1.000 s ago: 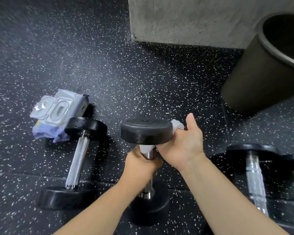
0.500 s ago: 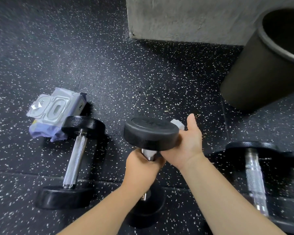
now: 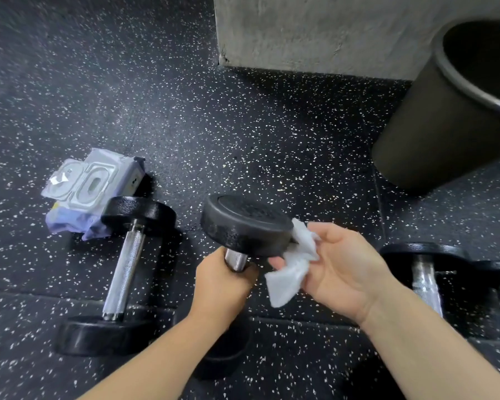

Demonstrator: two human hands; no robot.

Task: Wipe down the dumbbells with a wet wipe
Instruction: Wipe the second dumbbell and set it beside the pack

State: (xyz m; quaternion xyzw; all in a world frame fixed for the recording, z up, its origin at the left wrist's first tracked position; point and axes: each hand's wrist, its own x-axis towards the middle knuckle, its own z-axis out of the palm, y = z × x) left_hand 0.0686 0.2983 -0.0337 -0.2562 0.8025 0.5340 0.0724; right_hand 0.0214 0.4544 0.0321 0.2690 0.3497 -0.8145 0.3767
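The left hand (image 3: 224, 287) is gripping the handle of the upright dumbbell (image 3: 246, 226) just under its upper head, while the right hand (image 3: 344, 272) is holding one crumpled wet wipe (image 3: 293, 269) in a curled grip just beside that head's right rim. Four dumbbells are showing: the held one, a second dumbbell (image 3: 124, 269) lying on the floor (image 3: 272, 140) at left, and two cropped dumbbells (image 3: 425, 272) at right. One wipe pack (image 3: 90, 192) is lying just beside the second dumbbell's far head.

In mid-frame, the dumbbell (image 3: 246, 226) is finished in matt black, with a shiny knurled metal handle (image 3: 236, 259). The wipe (image 3: 292, 269) is seen as soft, crumpled white fabric. The pack (image 3: 90, 192) at left is wrapped in glossy plastic; the wall (image 3: 315, 30) above is rough concrete.
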